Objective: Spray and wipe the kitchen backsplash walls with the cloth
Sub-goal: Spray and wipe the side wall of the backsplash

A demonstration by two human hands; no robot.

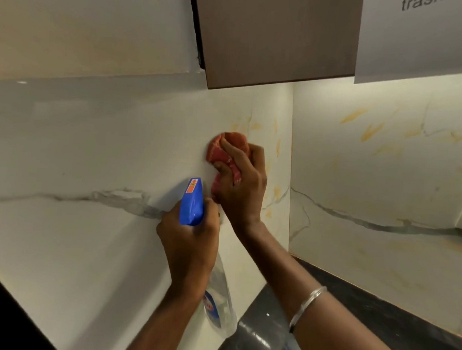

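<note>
Mid-task view. The right hand [241, 186] clutched a bunched orange cloth [227, 148], pressing it to the marble backsplash [93, 147] near the corner. At its seven o'clock, the left hand [188, 241] gripped a blue-topped spray bottle [193, 203], nozzle toward the wall. Wiping seemed underway. The side wall [383, 168] at three o'clock probably awaited cleaning.
</note>
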